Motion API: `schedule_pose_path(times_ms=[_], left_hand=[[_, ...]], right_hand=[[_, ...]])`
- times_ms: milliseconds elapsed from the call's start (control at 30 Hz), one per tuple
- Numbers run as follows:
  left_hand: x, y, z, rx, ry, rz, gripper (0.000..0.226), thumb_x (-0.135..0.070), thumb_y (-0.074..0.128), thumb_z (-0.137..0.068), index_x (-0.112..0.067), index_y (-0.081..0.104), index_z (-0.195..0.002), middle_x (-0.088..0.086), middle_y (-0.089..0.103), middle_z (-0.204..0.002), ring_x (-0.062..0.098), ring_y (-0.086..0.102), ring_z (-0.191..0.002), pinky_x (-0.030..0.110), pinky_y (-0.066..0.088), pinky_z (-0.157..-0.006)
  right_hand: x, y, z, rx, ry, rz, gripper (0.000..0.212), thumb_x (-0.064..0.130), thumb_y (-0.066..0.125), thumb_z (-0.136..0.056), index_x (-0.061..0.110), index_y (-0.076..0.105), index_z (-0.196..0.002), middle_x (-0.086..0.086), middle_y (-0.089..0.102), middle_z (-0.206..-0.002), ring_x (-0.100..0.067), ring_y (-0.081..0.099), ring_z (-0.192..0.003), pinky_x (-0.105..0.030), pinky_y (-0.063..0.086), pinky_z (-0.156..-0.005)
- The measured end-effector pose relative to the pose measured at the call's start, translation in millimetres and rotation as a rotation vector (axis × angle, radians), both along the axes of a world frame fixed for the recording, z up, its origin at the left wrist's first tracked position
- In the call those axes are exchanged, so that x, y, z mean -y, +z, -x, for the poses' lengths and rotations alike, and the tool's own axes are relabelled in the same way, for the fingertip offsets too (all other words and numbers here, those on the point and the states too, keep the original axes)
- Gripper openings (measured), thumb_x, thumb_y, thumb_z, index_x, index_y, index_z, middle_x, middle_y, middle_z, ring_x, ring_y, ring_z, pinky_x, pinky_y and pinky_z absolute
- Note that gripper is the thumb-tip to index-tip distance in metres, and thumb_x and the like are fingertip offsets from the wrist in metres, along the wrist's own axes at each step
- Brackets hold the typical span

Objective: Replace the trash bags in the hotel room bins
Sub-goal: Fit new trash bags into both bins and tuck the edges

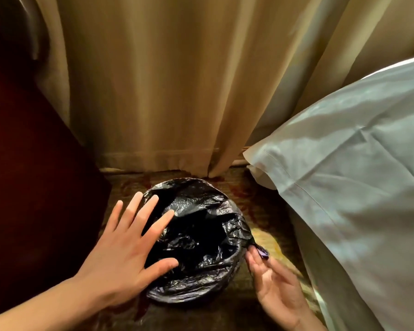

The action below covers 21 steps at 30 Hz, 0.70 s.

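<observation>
A round bin stands on the carpet, fully wrapped by a crinkled black trash bag (pixel 201 237) whose edge is folded over the rim, so the bin's own wall is hidden. My left hand (pixel 127 249) lies flat with spread fingers over the bin's left side, resting on the bag. At the bin's right edge, the fingertips of my right hand (pixel 270 280) pinch a small tuft of the bag, palm turned up.
Beige curtains (pixel 177 91) hang right behind the bin. A bed with a white duvet (pixel 356 187) crowds in on the right. Dark red-brown furniture (pixel 34 187) stands on the left. Patterned carpet (pixel 273 237) shows between them.
</observation>
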State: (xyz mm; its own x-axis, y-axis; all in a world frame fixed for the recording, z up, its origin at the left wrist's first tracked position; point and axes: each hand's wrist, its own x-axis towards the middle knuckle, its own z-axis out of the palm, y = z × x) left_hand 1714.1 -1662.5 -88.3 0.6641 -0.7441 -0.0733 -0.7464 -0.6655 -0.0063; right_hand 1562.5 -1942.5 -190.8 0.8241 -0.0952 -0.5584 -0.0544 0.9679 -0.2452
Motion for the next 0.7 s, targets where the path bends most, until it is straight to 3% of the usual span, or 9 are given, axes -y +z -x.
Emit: schedule_pose_path(times_ms=[67, 167, 233, 300, 333, 467, 567, 633, 700], left_hand=[[-1, -2, 1, -0.010, 0.006, 0.037, 0.081, -0.078, 0.026, -0.091, -0.034, 0.011, -0.157, 0.005, 0.003, -0.166, 0.030, -0.008, -0.152, 0.052, 0.003, -0.118], [-3, -4, 2, -0.021, 0.008, 0.079, 0.081, -0.078, 0.025, -0.090, -0.035, 0.009, -0.157, 0.002, 0.000, -0.166, 0.028, -0.010, -0.152, 0.048, 0.001, -0.119], [-3, -6, 2, -0.028, 0.007, 0.101, 0.081, -0.079, 0.026, -0.090, -0.035, 0.012, -0.156, 0.001, 0.002, -0.166, 0.026, -0.009, -0.152, 0.045, 0.005, -0.120], [-4, -7, 2, -0.043, 0.026, 0.138, 0.080, -0.080, 0.026, -0.089, -0.037, 0.014, -0.156, -0.002, 0.004, -0.166, 0.023, -0.008, -0.152, 0.046, 0.016, -0.121], [-4, -7, 2, -0.050, 0.034, 0.157, 0.080, -0.080, 0.026, -0.089, -0.037, 0.015, -0.155, -0.003, 0.005, -0.166, 0.022, -0.007, -0.153, 0.049, 0.018, -0.120], [-2, -8, 1, -0.046, 0.014, 0.166, 0.078, -0.078, 0.027, -0.089, -0.037, 0.017, -0.155, -0.002, 0.009, -0.165, 0.022, -0.003, -0.153, 0.054, 0.020, -0.118], [-2, -10, 1, -0.046, 0.019, 0.179, 0.077, -0.078, 0.027, -0.089, -0.039, 0.018, -0.155, -0.003, 0.009, -0.165, 0.021, -0.003, -0.153, 0.051, 0.020, -0.117], [-1, -10, 1, -0.050, 0.033, 0.202, 0.076, -0.078, 0.027, -0.089, -0.040, 0.018, -0.154, -0.005, 0.009, -0.165, 0.018, -0.004, -0.153, 0.049, 0.020, -0.116], [0, -9, 2, -0.053, 0.039, 0.215, 0.075, -0.077, 0.027, -0.089, -0.040, 0.020, -0.154, -0.005, 0.011, -0.165, 0.017, -0.004, -0.153, 0.049, 0.020, -0.116]], right_hand=[[0, 1, -2, 0.006, 0.074, 0.143, 0.078, -0.007, 0.099, -0.018, -0.007, 0.072, -0.091, -0.026, 0.073, -0.101, -0.033, 0.076, -0.078, -0.029, 0.062, -0.054], [8, 3, -5, -0.048, 0.184, 0.491, 0.064, 0.013, 0.100, -0.041, -0.008, 0.063, -0.088, -0.017, 0.065, -0.075, -0.018, 0.064, -0.057, -0.025, 0.056, -0.048], [15, 6, -9, -0.054, 0.207, 0.675, 0.034, 0.018, 0.085, -0.062, -0.003, 0.063, -0.079, -0.013, 0.060, -0.072, -0.019, 0.058, -0.059, -0.033, 0.053, -0.060], [17, 12, -15, -0.040, 0.207, 0.786, 0.019, 0.013, 0.074, -0.077, -0.004, 0.067, -0.076, -0.020, 0.066, -0.080, -0.027, 0.064, -0.071, -0.040, 0.054, -0.074], [17, 15, -18, -0.035, 0.188, 0.788, 0.015, 0.009, 0.070, -0.083, -0.003, 0.069, -0.073, -0.021, 0.067, -0.079, -0.028, 0.065, -0.071, -0.040, 0.056, -0.073], [8, 13, -34, -0.101, 0.236, 0.672, 0.017, 0.002, 0.061, -0.093, 0.005, 0.055, -0.077, -0.008, 0.048, -0.057, -0.014, 0.046, -0.041, -0.023, 0.040, -0.035], [6, 7, -44, -0.137, 0.254, 0.417, 0.024, -0.004, 0.053, -0.094, 0.011, 0.047, -0.076, 0.001, 0.039, -0.049, -0.005, 0.032, -0.030, -0.015, 0.025, -0.027], [7, -1, -46, -0.101, 0.276, 0.140, 0.023, -0.008, 0.071, -0.077, 0.009, 0.056, -0.079, 0.004, 0.038, -0.048, -0.002, 0.031, -0.028, -0.015, 0.025, -0.024], [2, -9, -44, -0.042, 0.204, -0.100, 0.058, -0.015, 0.091, -0.038, 0.006, 0.064, -0.084, 0.005, 0.041, -0.049, -0.002, 0.038, -0.028, -0.013, 0.030, -0.023]])
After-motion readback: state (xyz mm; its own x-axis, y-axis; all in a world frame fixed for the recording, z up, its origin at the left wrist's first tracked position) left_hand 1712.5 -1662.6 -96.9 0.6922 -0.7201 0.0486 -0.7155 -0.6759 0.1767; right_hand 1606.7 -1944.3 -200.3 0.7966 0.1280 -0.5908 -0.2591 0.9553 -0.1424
